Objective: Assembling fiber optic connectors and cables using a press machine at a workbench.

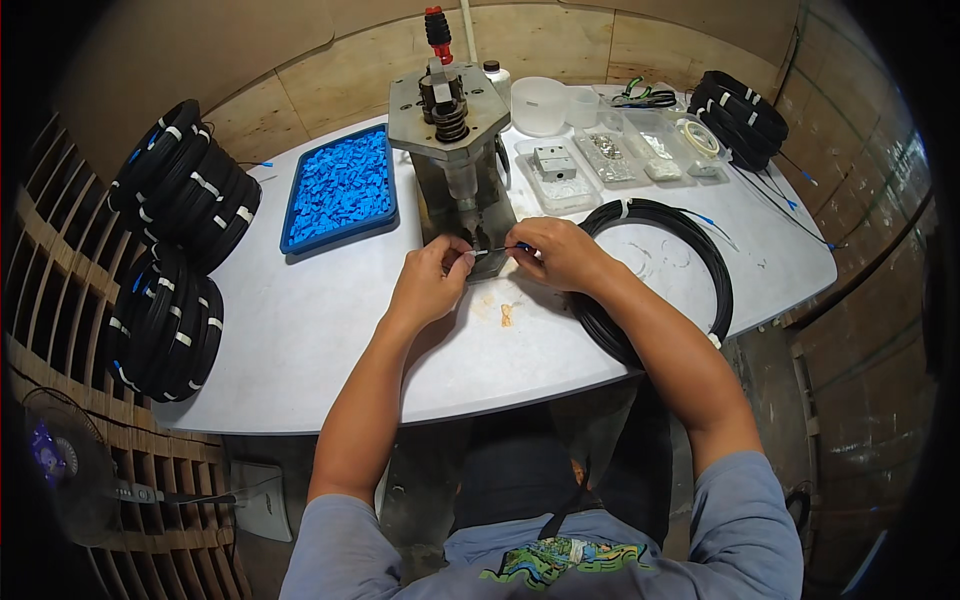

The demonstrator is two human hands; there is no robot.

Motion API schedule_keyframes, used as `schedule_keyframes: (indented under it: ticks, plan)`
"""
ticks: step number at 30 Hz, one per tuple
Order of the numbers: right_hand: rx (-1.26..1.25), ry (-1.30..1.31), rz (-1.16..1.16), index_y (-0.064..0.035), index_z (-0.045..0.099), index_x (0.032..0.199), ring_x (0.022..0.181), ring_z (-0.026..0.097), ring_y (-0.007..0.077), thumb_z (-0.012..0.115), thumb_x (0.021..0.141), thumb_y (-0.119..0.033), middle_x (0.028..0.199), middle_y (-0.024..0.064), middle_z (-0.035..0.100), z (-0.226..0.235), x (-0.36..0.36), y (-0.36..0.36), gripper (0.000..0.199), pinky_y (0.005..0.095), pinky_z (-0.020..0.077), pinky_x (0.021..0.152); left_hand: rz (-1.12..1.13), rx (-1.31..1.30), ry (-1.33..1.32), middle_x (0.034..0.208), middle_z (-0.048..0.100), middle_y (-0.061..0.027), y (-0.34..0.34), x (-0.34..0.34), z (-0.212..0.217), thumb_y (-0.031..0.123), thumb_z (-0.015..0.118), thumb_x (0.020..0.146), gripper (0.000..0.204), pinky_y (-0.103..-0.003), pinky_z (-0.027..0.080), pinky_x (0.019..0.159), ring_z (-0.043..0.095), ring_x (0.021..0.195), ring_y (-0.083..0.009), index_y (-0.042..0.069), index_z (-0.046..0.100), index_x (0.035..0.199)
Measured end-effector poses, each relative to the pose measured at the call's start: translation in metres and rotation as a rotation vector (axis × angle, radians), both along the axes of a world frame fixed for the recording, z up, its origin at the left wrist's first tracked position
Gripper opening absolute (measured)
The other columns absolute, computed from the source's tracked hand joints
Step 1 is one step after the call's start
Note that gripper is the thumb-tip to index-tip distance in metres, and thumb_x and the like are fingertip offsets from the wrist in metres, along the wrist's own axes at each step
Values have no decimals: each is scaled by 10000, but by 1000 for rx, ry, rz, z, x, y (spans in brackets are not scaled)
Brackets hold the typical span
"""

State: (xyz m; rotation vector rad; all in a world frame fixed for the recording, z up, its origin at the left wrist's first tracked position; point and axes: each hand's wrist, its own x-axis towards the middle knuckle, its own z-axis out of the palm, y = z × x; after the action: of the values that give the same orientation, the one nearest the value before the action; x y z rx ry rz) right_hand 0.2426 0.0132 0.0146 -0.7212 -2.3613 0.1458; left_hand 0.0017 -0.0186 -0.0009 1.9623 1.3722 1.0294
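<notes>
At the foot of a grey metal hand press [432,190], my two hands work close together. My left hand [430,277] is closed in a pinch on a small pale piece at the press base, largely covered by the fingertips. My right hand [560,252] pinches a thin black cable whose end reaches toward the left fingertips; a bit of blue shows at those fingers. Beside my right forearm lies a large coil of black cable [722,285], tied with white bands and partly covered by the arm.
Left of the press stands a tray [391,222] of small blue pieces. Bundled black cable coils [185,210] sit at the left edge, more coils [738,118] at the far right. Clear boxes [610,160] of small parts, a white tub [538,105] and pliers [650,98] stand behind.
</notes>
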Motion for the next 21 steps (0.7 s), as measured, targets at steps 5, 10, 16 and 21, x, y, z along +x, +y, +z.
schedule_keyframes:
  ticks: [5, 10, 16, 21]
  plan:
    - [9, 18, 15, -68, 613, 909, 778, 655, 339, 691, 827, -63, 799, 119, 642, -3, 1, 2, 113, 430, 528, 687, 6, -1, -14, 833, 731, -134, -2, 2, 3, 112, 656, 944, 184, -310, 559, 724, 709, 773, -182, -50, 654, 1031]
    - [26, 32, 20, -67, 606, 902, 772, 653, 337, 685, 810, -43, 795, 116, 636, -5, 2, 3, 124, 425, 527, 681, 5, 14, -11, 830, 730, -132, -2, 2, 3, 108, 660, 939, 182, -308, 555, 715, 707, 772, -179, -48, 652, 1032]
    - [44, 40, 24, -71, 595, 889, 759, 651, 334, 676, 800, -27, 788, 114, 622, -2, 1, 1, 128, 429, 526, 677, 24, 30, -52, 827, 732, -178, -2, 2, 2, 157, 673, 919, 211, -345, 564, 722, 720, 739, -248, -31, 676, 1014]
    - [60, 35, 16, -72, 595, 888, 758, 652, 333, 677, 801, -32, 780, 115, 623, -3, 1, 2, 126, 428, 525, 673, 26, 5, -18, 827, 728, -136, -3, 4, 5, 138, 654, 946, 200, -312, 556, 717, 709, 766, -187, -46, 653, 1027]
